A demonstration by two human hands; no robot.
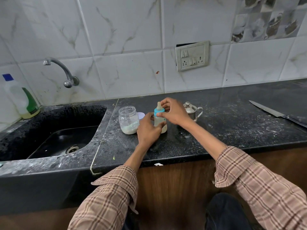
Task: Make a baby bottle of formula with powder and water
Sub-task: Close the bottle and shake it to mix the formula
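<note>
Hiding much of the translucent baby bottle (157, 121), the left hand (147, 130) wraps its body. The right hand (174, 112) pinches the blue collar (159, 112) under the rubbery teat. Both grips hold the bottle on the speckled tabletop (216, 130).

A: Illumination status?
B: Even, diffuse, moderately bright; shadows soft. A pale sheen lies on the black countertop (232, 113) at right.
A: Image quality?
B: Centre sharp. The right hand (174, 113) shows slight motion blur. Wide-angle distortion curves the tile lines and the counter edge.
</note>
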